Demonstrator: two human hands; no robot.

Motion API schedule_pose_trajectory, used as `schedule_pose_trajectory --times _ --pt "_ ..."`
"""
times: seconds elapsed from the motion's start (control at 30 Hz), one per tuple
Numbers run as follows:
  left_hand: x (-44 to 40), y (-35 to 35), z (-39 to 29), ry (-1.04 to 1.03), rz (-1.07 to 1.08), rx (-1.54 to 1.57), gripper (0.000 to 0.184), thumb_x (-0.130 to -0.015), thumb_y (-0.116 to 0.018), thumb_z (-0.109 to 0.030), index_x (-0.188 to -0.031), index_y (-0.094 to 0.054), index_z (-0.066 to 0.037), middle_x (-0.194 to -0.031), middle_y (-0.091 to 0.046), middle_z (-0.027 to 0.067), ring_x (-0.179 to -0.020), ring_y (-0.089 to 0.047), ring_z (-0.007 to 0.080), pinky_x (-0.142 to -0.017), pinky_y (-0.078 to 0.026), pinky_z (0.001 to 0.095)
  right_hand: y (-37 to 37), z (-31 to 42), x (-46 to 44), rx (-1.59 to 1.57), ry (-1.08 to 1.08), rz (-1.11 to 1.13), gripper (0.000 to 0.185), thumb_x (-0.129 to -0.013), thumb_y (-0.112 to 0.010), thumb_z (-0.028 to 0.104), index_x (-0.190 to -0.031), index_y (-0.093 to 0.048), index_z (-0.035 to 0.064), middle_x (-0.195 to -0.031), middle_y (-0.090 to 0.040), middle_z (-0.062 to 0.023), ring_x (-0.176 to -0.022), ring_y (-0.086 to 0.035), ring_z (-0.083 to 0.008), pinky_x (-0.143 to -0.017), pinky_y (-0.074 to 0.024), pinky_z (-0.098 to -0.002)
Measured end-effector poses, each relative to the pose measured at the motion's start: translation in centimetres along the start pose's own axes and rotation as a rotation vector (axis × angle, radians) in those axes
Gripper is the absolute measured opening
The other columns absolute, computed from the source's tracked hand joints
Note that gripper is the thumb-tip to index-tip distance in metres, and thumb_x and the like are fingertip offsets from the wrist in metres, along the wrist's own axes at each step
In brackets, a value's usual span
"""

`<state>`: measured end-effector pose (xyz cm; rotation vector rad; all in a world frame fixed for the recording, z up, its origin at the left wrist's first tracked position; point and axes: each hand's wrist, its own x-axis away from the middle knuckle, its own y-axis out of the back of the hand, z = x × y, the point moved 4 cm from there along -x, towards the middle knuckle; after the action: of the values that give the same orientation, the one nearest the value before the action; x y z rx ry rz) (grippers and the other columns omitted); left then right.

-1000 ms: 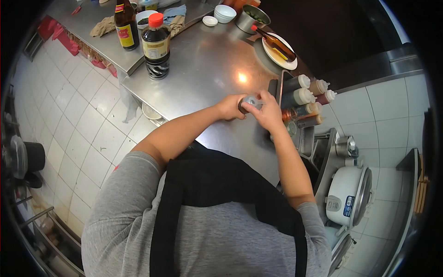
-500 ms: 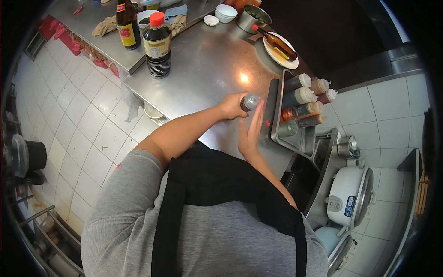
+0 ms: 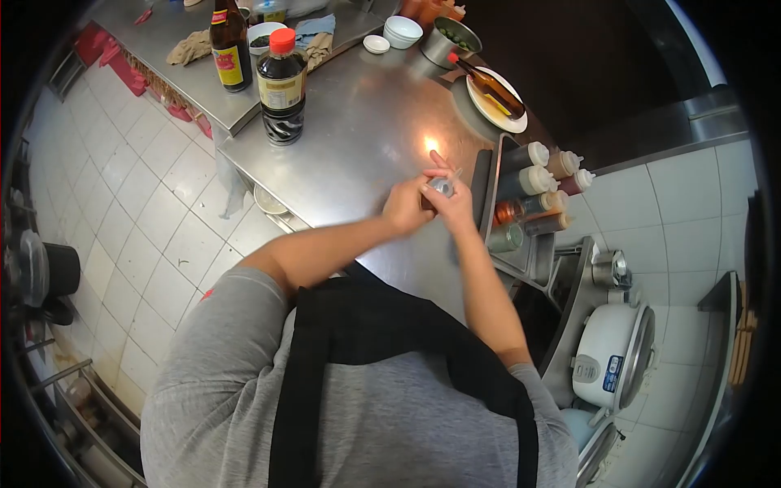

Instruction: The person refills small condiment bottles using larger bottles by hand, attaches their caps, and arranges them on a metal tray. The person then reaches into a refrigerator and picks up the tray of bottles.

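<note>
Over the steel counter, in the head view, my left hand is wrapped around a small dark bottle with a translucent grey cap. My right hand closes against the same bottle from the other side, its thumb and fingers around the cap end. Some fingertips stick out beyond the bottle, and the hands touch each other. Most of the bottle's body is hidden by the hands. Just right of them stands a metal tray with several squeeze bottles in it.
A large red-capped bottle of dark sauce and a brown bottle stand at the far left. Another brown bottle lies on a white plate. Behind are white bowls and a metal pot. A rice cooker is at right.
My right hand has gone from flat and upright beside the bottle to closed around it. My left hand still holds the bottle, slightly lower. The camera view has shifted a little.
</note>
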<state>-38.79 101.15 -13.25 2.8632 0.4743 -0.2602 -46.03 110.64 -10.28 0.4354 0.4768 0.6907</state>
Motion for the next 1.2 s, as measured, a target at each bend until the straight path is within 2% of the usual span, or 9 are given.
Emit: schedule_pose_trajectory --times 0.13,0.2,0.37,0.5,0.6,0.7,0.83,1.03,1.2 --pt "1.3 0.0 1.4 -0.160 0.043 -0.023 0.065 -0.066 -0.076 -0.007 -0.124 -0.048 -0.005 -0.119 -0.056 0.0134 -0.107 -0.058 0.0274 -0.088 -0.048 0.0366 -1.0 1.2 1.2 -0.143 -0.059 -0.072 0.024 -0.076 -0.071 0.012 -0.097 -0.065 0.0051 -0.140 -0.048 -0.0180 -0.142 -0.023 -0.0332 -0.114 -0.0190 -0.0441" --pt "-1.6 1.4 1.6 -0.053 0.668 0.167 0.078 -0.061 -0.079 -0.007 -0.130 -0.043 -0.006 -0.119 -0.054 0.0093 -0.106 -0.056 0.0208 -0.087 -0.048 0.0338 -0.4 1.8 1.1 -0.132 0.001 0.066 0.021 -0.076 -0.071 0.011 -0.095 -0.064 0.0060 -0.140 -0.048 -0.0197 -0.143 -0.021 -0.0330 -0.114 -0.0172 -0.0435" --pt "-3.8 -0.3 1.3 -0.098 1.023 0.137 0.057 -0.065 -0.077 -0.009 -0.118 -0.056 -0.006 -0.104 -0.061 0.0074 -0.096 -0.059 0.0191 -0.083 -0.049 0.0343 -0.4 2.4 1.3 -0.091 0.021 0.054 0.021 -0.070 -0.074 0.010 -0.089 -0.063 0.0079 -0.135 -0.053 -0.0188 -0.140 -0.029 -0.0356 -0.113 -0.0210 -0.0457" --pt "-0.4 -1.7 1.5 -0.042 0.139 0.219 0.046 -0.071 -0.074 -0.014 -0.114 -0.060 -0.006 -0.105 -0.065 0.0056 -0.097 -0.062 0.0181 -0.081 -0.049 0.0350 -1.8 0.7 2.7 -0.135 -0.058 -0.276 0.022 -0.070 -0.074 0.010 -0.088 -0.061 0.0067 -0.134 -0.053 -0.0196 -0.135 -0.037 -0.0348 -0.112 -0.0248 -0.0449" --pt "1.4 -1.5 0.6 -0.094 -0.119 -0.048 0.048 -0.069 -0.075 -0.010 -0.114 -0.060 -0.006 -0.103 -0.065 0.0066 -0.097 -0.063 0.0196 -0.082 -0.049 0.0352 -2.3 1.0 2.9 -0.173 -0.077 -0.292 0.024 -0.071 -0.074 0.010 -0.089 -0.060 0.0064 -0.132 -0.055 -0.0195 -0.133 -0.040 -0.0343 -0.111 -0.0263 -0.0446" --pt "-0.4 -0.6 1.6 -0.065 0.575 0.583 0.048 -0.065 -0.077 -0.006 -0.110 -0.060 -0.006 -0.095 -0.064 0.0065 -0.091 -0.063 0.0201 -0.080 -0.050 0.0356 -0.3 1.8 2.3 -0.217 -0.040 -0.010 0.025 -0.071 -0.074 0.010 -0.090 -0.059 0.0067 -0.131 -0.056 -0.0194 -0.133 -0.040 -0.0339 -0.111 -0.0267 -0.0442" --pt "-3.0 -1.8 3.7 0.004 1.060 0.088 0.051 -0.062 -0.078 -0.005 -0.110 -0.059 -0.005 -0.099 -0.065 0.0082 -0.091 -0.062 0.0173 -0.078 -0.051 0.0354 0.0 2.3 2.0 -0.091 0.023 0.113 0.024 -0.071 -0.074 0.012 -0.089 -0.059 0.0078 -0.131 -0.056 -0.0194 -0.133 -0.040 -0.0341 -0.111 -0.0268 -0.0443" --pt "2.5 -2.2 0.9 -0.081 -0.216 0.148 0.048 -0.063 -0.078 -0.008 -0.108 -0.060 -0.003 -0.095 -0.065 0.0070 -0.087 -0.063 0.0165 -0.075 -0.051 0.0302 -2.2 2.0 3.7 -0.035 -0.068 -0.343 0.023 -0.070 -0.075 0.013 -0.087 -0.059 0.0092 -0.128 -0.058 -0.0192 -0.135 -0.037 -0.0347 -0.112 -0.0257 -0.0458" --pt "-1.3 -0.3 1.4 -0.056 0.731 0.166 0.051 -0.064 -0.078 -0.008 -0.112 -0.059 -0.004 -0.093 -0.066 0.0093 -0.086 -0.064 0.0181 -0.076 -0.052 0.0309 -0.2 2.5 3.1 -0.189 -0.034 0.019 0.022 -0.071 -0.074 0.011 -0.087 -0.059 0.0087 -0.123 -0.062 -0.0177 -0.135 -0.037 -0.0344 -0.111 -0.0257 -0.0447"
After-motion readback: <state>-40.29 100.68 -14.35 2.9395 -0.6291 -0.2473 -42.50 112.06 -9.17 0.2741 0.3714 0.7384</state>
